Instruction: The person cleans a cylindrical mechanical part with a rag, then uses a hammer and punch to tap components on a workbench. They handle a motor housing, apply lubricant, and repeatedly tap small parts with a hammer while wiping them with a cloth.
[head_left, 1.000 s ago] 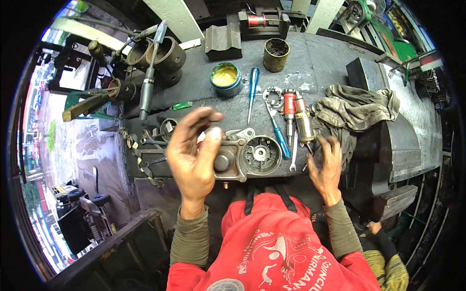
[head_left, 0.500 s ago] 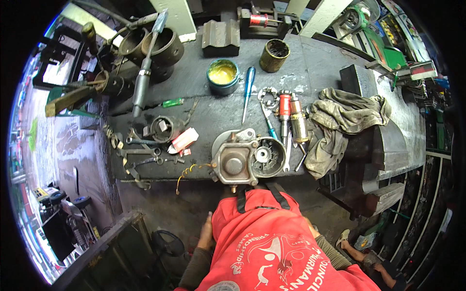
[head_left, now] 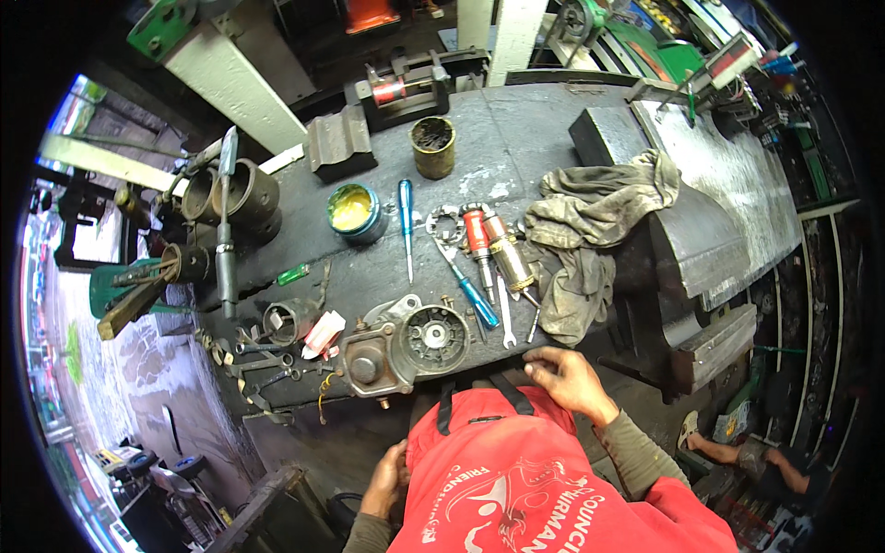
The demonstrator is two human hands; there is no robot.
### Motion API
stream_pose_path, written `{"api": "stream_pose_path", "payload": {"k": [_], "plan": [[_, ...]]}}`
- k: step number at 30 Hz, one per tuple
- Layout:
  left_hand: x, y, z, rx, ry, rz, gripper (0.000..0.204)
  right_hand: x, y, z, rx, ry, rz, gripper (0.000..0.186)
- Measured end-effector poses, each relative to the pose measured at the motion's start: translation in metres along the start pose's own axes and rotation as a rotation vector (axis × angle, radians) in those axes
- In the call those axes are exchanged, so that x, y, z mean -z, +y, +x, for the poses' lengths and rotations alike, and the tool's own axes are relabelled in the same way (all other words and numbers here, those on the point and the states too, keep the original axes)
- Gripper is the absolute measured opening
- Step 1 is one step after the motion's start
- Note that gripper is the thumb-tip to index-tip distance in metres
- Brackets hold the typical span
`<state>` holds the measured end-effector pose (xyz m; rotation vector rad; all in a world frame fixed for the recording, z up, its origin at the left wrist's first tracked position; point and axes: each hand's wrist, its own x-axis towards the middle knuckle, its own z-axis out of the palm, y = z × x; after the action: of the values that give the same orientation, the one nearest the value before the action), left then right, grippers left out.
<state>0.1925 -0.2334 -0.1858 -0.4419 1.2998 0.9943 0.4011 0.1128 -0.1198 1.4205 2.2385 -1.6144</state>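
Note:
My right hand is at the bench's front edge, fingers apart and slightly bent, holding nothing. My left hand hangs low against my red shirt, its fingers mostly hidden. Between and above my hands, a metal housing with an open round end sits on the front edge. To its right lie a blue screwdriver, a wrench, a red-handled tool, a brass-coloured cylindrical part and a crumpled grey rag. Behind stand a tub of yellow grease and a dirty can.
Metal cylinders and long tools crowd the bench's left, near loose spanners. A V-block and red-banded fixture stand behind; steel blocks on the right. A person's bare leg shows low at right.
My hands were raised over the bench, then dropped beside my body; my right hand has since come up to the bench edge. The view has shifted, showing more behind the bench.

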Motion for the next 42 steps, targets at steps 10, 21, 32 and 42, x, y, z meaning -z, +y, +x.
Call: {"api": "stream_pose_path", "payload": {"k": [10, 21, 32, 42], "plan": [[-0.060, 0.134, -0.092, -0.337, -0.195, 0.616, 0.014, 0.037, 0.022, 0.033, 0.177, 0.677, -0.379, 0.035], [-0.133, 0.199, -0.163, -1.246, -0.104, 0.520, 0.031, 0.070, -0.043, 0.102, 0.602, 1.052, -0.081, 0.018], [-0.206, 0.229, -0.094, -1.832, 0.561, 0.852, 0.032, 0.138, -0.108, 0.166, 0.740, 1.214, -0.080, 0.027], [-0.208, 0.231, -0.084, -1.750, 0.664, 0.960, 0.034, 0.022, -0.002, 0.054, 0.380, 0.681, -0.396, 0.027]]}}
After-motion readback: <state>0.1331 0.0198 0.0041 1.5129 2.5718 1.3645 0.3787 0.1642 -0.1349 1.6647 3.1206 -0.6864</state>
